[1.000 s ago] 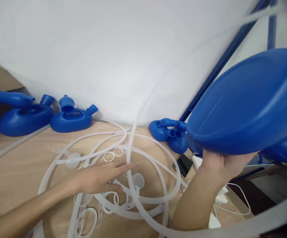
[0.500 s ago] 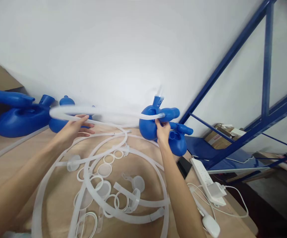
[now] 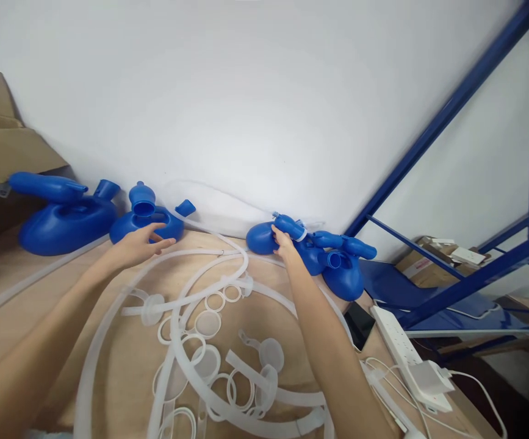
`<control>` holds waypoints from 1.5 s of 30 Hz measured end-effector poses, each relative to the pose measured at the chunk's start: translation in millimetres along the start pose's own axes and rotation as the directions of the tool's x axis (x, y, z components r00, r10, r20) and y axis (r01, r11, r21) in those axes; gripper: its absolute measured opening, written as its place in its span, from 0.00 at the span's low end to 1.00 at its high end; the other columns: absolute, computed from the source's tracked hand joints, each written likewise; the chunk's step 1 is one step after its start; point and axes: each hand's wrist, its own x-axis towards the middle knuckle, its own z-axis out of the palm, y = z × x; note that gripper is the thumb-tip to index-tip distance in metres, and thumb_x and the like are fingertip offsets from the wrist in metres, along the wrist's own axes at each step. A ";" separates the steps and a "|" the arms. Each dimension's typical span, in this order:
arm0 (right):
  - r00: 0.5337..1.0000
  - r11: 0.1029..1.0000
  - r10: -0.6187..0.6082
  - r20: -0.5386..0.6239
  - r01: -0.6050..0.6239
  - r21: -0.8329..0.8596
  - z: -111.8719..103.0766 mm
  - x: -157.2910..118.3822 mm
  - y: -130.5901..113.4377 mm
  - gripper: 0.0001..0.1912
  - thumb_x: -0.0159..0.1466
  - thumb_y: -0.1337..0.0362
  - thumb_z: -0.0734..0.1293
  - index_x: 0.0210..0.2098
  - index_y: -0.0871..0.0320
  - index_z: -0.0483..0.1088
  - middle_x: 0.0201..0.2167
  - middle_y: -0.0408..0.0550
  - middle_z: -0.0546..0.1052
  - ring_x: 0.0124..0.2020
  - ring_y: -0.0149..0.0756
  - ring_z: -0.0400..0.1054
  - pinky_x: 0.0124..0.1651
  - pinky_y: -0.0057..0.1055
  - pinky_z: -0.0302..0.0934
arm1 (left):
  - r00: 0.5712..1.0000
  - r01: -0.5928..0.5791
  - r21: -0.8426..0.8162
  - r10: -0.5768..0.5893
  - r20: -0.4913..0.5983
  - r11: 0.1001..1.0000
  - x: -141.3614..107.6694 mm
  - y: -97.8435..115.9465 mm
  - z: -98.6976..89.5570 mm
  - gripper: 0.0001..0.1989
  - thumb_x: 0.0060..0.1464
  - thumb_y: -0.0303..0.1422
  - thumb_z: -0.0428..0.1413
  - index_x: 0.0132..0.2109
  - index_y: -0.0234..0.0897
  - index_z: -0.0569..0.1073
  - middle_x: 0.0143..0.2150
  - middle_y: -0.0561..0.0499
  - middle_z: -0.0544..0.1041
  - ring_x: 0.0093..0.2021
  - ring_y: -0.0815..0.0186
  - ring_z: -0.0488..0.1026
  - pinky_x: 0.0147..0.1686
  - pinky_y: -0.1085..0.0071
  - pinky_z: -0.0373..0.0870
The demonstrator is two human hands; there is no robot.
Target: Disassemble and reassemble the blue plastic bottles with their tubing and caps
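Observation:
My right hand [image 3: 284,242] is closed on the handle part of a blue bottle [image 3: 261,238] that lies at the back of the table near the wall. A translucent tube runs from this bottle leftward along the wall. My left hand [image 3: 143,246] hovers with its fingers apart in front of a second blue bottle [image 3: 171,227], holding nothing. Long translucent tubes [image 3: 186,360] curl across the wooden table between my arms. White rings and translucent discs [image 3: 208,324] lie among them.
A large blue bottle [image 3: 67,224] sits at the left by a cardboard box [image 3: 12,149]. Another blue bottle [image 3: 344,277] lies right of my right hand. Farther right are a black phone [image 3: 359,324], a white power strip [image 3: 399,347] with cables and a blue metal rack [image 3: 447,116].
My right hand has lowered the blue bottle to the table and tipped it over. The tube has left my left hand and now rests by the wall. The view has shifted slightly.

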 end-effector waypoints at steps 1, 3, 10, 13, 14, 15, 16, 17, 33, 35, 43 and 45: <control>1.000 0.999 0.002 0.018 -0.001 -0.054 -4.0 -1.1 1.0 0.20 0.73 0.55 0.69 0.60 0.58 0.70 0.58 0.53 0.75 0.53 0.44 0.75 0.54 0.47 0.74 | 0.999 -0.017 0.005 0.017 0.042 1.000 -0.5 1.1 -0.5 0.43 0.53 0.53 0.67 0.68 0.34 0.67 0.46 0.47 0.85 0.38 0.58 0.83 0.33 0.73 0.74; 0.999 0.980 -0.015 0.050 0.024 -0.197 -17.5 -6.2 4.1 0.18 0.72 0.55 0.70 0.55 0.60 0.73 0.53 0.53 0.78 0.50 0.43 0.76 0.52 0.45 0.74 | 0.990 -0.044 0.028 0.040 0.135 0.999 -2.8 5.4 -0.6 0.42 0.54 0.55 0.65 0.67 0.34 0.70 0.46 0.47 0.85 0.38 0.58 0.83 0.35 0.73 0.74; 0.947 0.781 -0.288 -0.139 0.148 -0.607 -108.3 -42.1 34.1 0.14 0.68 0.66 0.70 0.53 0.60 0.75 0.65 0.65 0.70 0.74 0.64 0.49 0.69 0.56 0.52 | 0.870 -0.203 0.263 0.050 0.491 0.943 -15.2 17.8 -3.0 0.49 0.52 0.65 0.55 0.73 0.43 0.65 0.60 0.42 0.80 0.54 0.48 0.79 0.52 0.64 0.75; 0.880 0.662 -0.417 -0.227 0.124 -0.739 -147.1 -48.4 57.6 0.26 0.67 0.64 0.69 0.64 0.60 0.67 0.70 0.69 0.61 0.74 0.68 0.47 0.67 0.61 0.52 | 0.821 -0.221 0.326 -0.006 0.571 0.919 -22.8 24.6 -3.1 0.53 0.53 0.67 0.50 0.77 0.43 0.58 0.65 0.40 0.77 0.61 0.47 0.75 0.59 0.60 0.71; 0.875 0.631 -0.426 -0.228 0.107 -0.768 -156.9 -48.0 65.0 0.28 0.66 0.62 0.70 0.64 0.59 0.67 0.66 0.69 0.64 0.70 0.68 0.55 0.64 0.60 0.56 | 0.814 -0.219 0.341 -0.022 0.581 0.914 -25.2 27.3 -2.3 0.54 0.53 0.67 0.50 0.77 0.41 0.56 0.66 0.39 0.75 0.62 0.47 0.75 0.61 0.59 0.69; 0.876 0.612 -0.431 -0.219 0.105 -0.784 -164.7 -46.8 71.5 0.28 0.65 0.60 0.70 0.63 0.58 0.68 0.62 0.66 0.68 0.64 0.65 0.63 0.60 0.56 0.60 | 0.808 -0.220 0.350 -0.031 0.589 0.911 -27.3 29.9 -0.9 0.54 0.54 0.67 0.49 0.78 0.40 0.55 0.67 0.39 0.74 0.63 0.47 0.74 0.62 0.59 0.68; 0.878 0.604 -0.432 -0.204 0.114 -0.789 -170.3 -45.3 76.8 0.27 0.65 0.59 0.70 0.62 0.56 0.70 0.57 0.62 0.70 0.58 0.61 0.69 0.57 0.53 0.63 | 0.801 -0.223 0.354 -0.036 0.597 0.908 -28.9 32.0 0.9 0.55 0.54 0.67 0.49 0.78 0.39 0.54 0.68 0.38 0.74 0.63 0.47 0.74 0.63 0.59 0.68; 0.880 0.608 -0.436 -0.187 0.135 -0.782 -173.7 -43.9 80.5 0.26 0.65 0.57 0.70 0.62 0.54 0.70 0.54 0.58 0.71 0.54 0.56 0.71 0.55 0.49 0.65 | 0.795 -0.227 0.355 -0.038 0.606 0.907 -30.0 33.5 3.0 0.55 0.54 0.66 0.49 0.78 0.38 0.53 0.68 0.37 0.73 0.63 0.47 0.74 0.63 0.58 0.68; 0.439 0.522 -0.847 -0.300 0.584 -0.622 -133.2 -167.8 21.0 0.21 0.63 0.43 0.73 0.37 0.54 0.72 0.41 0.48 0.71 0.45 0.45 0.69 0.53 0.43 0.65 | 0.681 -0.489 0.289 0.153 0.716 0.823 -41.6 38.8 47.3 0.39 0.64 0.50 0.52 0.74 0.35 0.62 0.69 0.35 0.72 0.62 0.49 0.75 0.59 0.62 0.70; 0.445 0.502 -0.857 -0.262 0.599 -0.624 -119.9 -180.8 25.2 0.22 0.63 0.42 0.73 0.35 0.53 0.67 0.40 0.47 0.69 0.43 0.44 0.68 0.50 0.41 0.64 | 0.654 -0.584 0.279 0.239 0.717 0.762 -52.0 45.8 58.6 0.30 0.65 0.45 0.53 0.68 0.37 0.70 0.63 0.38 0.76 0.59 0.51 0.76 0.59 0.61 0.70; 0.433 0.162 -0.896 0.096 0.521 -0.838 -70.4 -211.9 32.1 0.19 0.69 0.46 0.70 0.39 0.56 0.69 0.41 0.55 0.78 0.45 0.52 0.67 0.48 0.46 0.58 | 0.669 -0.739 0.532 0.354 0.653 0.413 -78.7 42.3 126.5 0.16 0.60 0.20 0.53 0.48 0.35 0.82 0.55 0.37 0.79 0.58 0.49 0.73 0.51 0.57 0.73; 0.461 0.083 -0.864 0.201 0.526 -0.847 -63.9 -219.1 28.0 0.23 0.68 0.45 0.70 0.48 0.59 0.72 0.42 0.57 0.79 0.47 0.55 0.68 0.54 0.53 0.58 | 0.693 -0.719 0.565 0.353 0.629 0.404 -73.7 32.2 135.9 0.19 0.58 0.16 0.51 0.48 0.33 0.82 0.57 0.34 0.79 0.61 0.45 0.71 0.53 0.55 0.72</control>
